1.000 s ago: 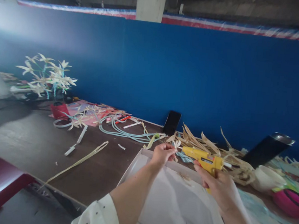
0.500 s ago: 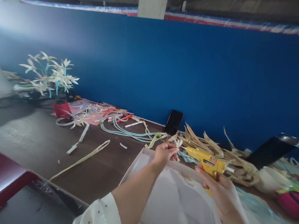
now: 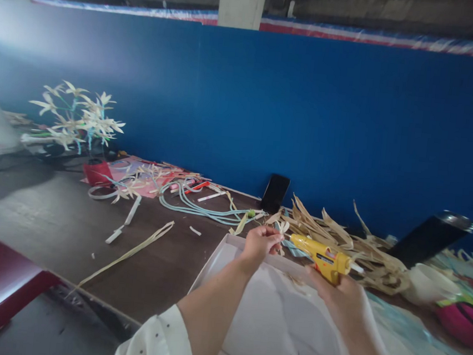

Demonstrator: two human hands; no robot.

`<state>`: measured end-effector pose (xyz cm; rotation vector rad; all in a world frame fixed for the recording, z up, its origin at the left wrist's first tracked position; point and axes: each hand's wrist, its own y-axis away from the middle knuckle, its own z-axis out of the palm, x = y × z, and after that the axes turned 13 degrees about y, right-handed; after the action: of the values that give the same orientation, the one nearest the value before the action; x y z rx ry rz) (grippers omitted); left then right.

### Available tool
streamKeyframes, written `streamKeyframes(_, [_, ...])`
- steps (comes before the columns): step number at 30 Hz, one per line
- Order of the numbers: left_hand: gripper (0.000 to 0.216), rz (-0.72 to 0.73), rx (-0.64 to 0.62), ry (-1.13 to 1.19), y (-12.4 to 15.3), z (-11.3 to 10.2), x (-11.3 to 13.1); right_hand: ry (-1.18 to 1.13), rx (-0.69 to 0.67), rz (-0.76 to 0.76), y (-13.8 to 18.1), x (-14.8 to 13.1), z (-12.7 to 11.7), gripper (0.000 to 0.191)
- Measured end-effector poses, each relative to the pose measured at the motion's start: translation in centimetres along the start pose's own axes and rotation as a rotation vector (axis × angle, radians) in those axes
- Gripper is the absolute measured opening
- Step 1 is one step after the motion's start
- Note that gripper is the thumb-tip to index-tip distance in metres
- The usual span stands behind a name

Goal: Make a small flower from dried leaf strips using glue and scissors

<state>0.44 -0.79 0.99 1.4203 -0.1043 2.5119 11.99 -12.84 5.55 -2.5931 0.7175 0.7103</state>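
Observation:
My left hand is closed in a pinch on a small pale husk flower, whose petals stick up past the fingertips. My right hand is wrapped around the grip of a yellow glue gun, with a white glue stick poking out of its rear. The gun's nozzle points left and reaches the flower at my left fingertips; whether it touches cannot be made out. Below both hands lies a shallow white box lid with handwritten marks inside it.
Dry husks, a black phone and a dark tumbler line the back. A white bowl and pink pouch sit right. Pale blue cords, a husk strip and a flower arrangement in a red pot are left.
My right hand has brought the glue gun slightly left and down, its nozzle closer to the flower. My left hand stays nearly still.

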Motion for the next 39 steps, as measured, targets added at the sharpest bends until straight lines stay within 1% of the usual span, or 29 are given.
streamKeyframes(6, [0.016, -0.01, -0.007, -0.005, 0.1, 0.0, 0.2, 0.104, -0.107, -0.011, -1.0, 1.1, 0.2, 0.04])
streamKeyframes(19, [0.013, -0.009, -0.022, -0.022, 0.2, 0.1, 0.2, 0.106, -0.115, -0.008, -1.2, 0.9, 0.2, 0.042])
streamKeyframes(25, [0.012, -0.025, -0.016, -0.028, 0.2, 0.2, 0.4, 0.125, -0.123, -0.008, -1.2, 1.0, 0.3, 0.041])
streamKeyframes(30, [0.014, -0.021, -0.044, -0.016, 0.0, 0.0, 0.1, 0.108, -0.126, -0.036, -1.3, 1.2, 0.4, 0.043])
streamKeyframes(36, [0.013, -0.014, -0.049, -0.035, 0.1, 0.0, 0.2, 0.148, -0.114, -0.017, -1.4, 1.5, 0.5, 0.046])
streamKeyframes(39, [0.012, -0.012, -0.048, -0.038, 0.2, 0.0, 0.2, 0.137, -0.111, -0.025, -1.4, 1.6, 0.5, 0.045])
